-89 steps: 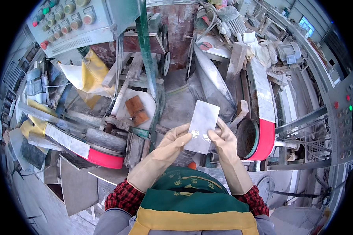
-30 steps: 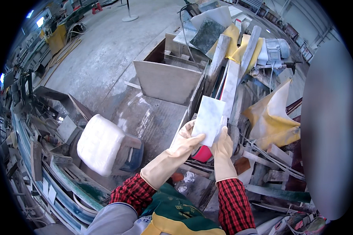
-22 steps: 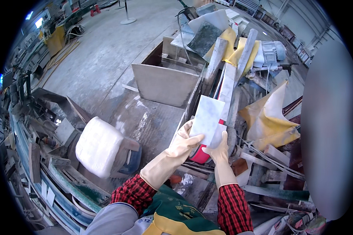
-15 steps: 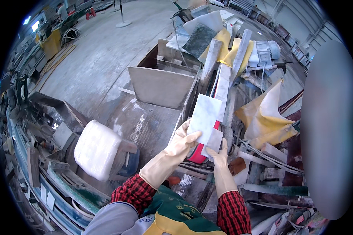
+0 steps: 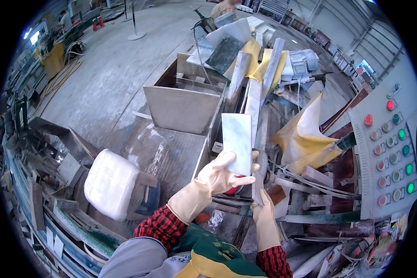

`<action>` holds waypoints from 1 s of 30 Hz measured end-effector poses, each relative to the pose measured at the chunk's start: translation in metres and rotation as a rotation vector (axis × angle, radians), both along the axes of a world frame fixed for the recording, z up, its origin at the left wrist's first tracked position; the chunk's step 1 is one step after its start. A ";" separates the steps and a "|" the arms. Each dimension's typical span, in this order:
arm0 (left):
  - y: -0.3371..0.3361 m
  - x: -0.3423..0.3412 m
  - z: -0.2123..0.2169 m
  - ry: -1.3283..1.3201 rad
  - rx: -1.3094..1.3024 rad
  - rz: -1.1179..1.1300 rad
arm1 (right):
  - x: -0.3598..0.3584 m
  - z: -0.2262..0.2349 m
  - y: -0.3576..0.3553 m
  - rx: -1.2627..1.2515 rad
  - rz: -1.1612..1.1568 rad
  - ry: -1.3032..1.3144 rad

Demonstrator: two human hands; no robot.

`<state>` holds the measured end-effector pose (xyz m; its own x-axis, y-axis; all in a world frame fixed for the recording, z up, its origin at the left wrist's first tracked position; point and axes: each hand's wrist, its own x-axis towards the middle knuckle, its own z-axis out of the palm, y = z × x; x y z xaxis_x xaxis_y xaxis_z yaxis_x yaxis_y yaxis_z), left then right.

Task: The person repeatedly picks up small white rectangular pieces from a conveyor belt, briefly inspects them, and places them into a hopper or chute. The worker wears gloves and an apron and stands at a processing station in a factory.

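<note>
A white, grey-veined marble tile (image 5: pixel 237 139) stands tilted up in my gloved left hand (image 5: pixel 216 180), which grips its lower end. My right hand (image 5: pixel 265 217), in the same cream rubber glove, holds the lower end of a smaller pale stone piece (image 5: pixel 257 189), seen nearly edge-on. The two pieces are close together, and whether they touch I cannot tell. Behind them runs a long machine bed with a pale strip (image 5: pixel 253 99) leading away from me. A red part (image 5: pixel 235 185) shows partly under my left fingers.
At the right stands a grey control panel (image 5: pixel 382 153) with red and green buttons. A yellow-and-white sheet (image 5: pixel 306 139) drapes before it. Left are a plastic-wrapped seat (image 5: pixel 111 183) and an open grey box (image 5: pixel 180 109). A motor (image 5: pixel 303 62) sits farther back; a person (image 5: pixel 225 8) is beyond.
The smaller piece has turned from face-on to nearly edge-on and moved lower with my right hand. My left hand has turned the tile more upright. The blurred grey shape at right now shows as the panel.
</note>
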<state>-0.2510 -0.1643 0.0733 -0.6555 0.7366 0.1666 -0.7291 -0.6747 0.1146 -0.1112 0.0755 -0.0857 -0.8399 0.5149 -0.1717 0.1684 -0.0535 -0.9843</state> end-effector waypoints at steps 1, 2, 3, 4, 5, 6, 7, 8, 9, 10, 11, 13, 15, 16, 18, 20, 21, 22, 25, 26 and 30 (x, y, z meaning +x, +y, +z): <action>0.000 0.000 0.001 0.050 -0.075 0.038 | 0.004 0.004 0.000 -0.129 -0.041 -0.026; 0.000 -0.001 0.003 0.100 -0.150 0.075 | 0.007 0.007 0.000 -0.257 -0.093 -0.050; 0.001 0.000 0.004 0.150 -0.226 0.108 | 0.012 0.011 -0.003 -0.257 -0.125 -0.034; 0.004 -0.001 0.006 0.162 -0.277 0.130 | 0.015 0.016 -0.004 -0.302 -0.163 -0.039; 0.007 -0.002 0.007 0.175 -0.329 0.152 | 0.018 0.024 -0.005 -0.346 -0.204 -0.042; 0.009 -0.003 0.006 0.186 -0.384 0.177 | 0.020 0.043 -0.011 -0.439 -0.247 -0.067; 0.012 -0.004 0.006 0.198 -0.438 0.200 | 0.022 0.058 -0.014 -0.532 -0.292 -0.091; 0.014 -0.005 0.000 0.192 -0.438 0.190 | 0.023 0.063 -0.014 -0.568 -0.295 -0.073; 0.016 -0.002 0.000 0.183 -0.412 0.177 | 0.027 0.067 -0.014 -0.605 -0.301 -0.056; 0.018 0.002 0.000 0.174 -0.386 0.163 | 0.029 0.070 -0.014 -0.642 -0.307 -0.039; 0.020 0.004 0.001 0.164 -0.360 0.151 | 0.029 0.072 -0.014 -0.587 -0.268 0.003; 0.021 0.005 0.002 0.141 -0.320 0.110 | 0.027 0.077 -0.014 -0.474 -0.191 0.083; 0.020 0.004 0.004 0.085 -0.272 0.070 | 0.024 0.084 -0.016 -0.552 -0.230 0.086; 0.018 0.004 0.006 0.041 -0.243 0.050 | 0.024 0.089 -0.017 -0.591 -0.234 0.083; 0.017 -0.001 0.006 0.034 -0.235 0.038 | 0.024 0.095 -0.020 -0.620 -0.226 0.083; 0.012 -0.004 0.004 -0.002 -0.158 0.021 | 0.025 0.097 -0.025 -0.602 -0.204 0.087; 0.011 -0.005 0.003 -0.019 -0.119 0.013 | 0.025 0.096 -0.025 -0.611 -0.204 0.077; 0.009 -0.007 0.002 -0.028 -0.131 0.007 | 0.025 0.094 -0.025 -0.621 -0.204 0.068; 0.000 -0.002 0.013 -0.038 -0.187 0.005 | 0.029 0.082 -0.021 -0.609 -0.171 0.045; 0.001 -0.004 0.013 -0.084 -0.228 -0.018 | 0.029 0.079 -0.020 -0.598 -0.156 0.039; -0.005 -0.005 0.001 -0.138 -0.244 0.012 | 0.028 0.083 -0.027 -0.564 -0.111 0.034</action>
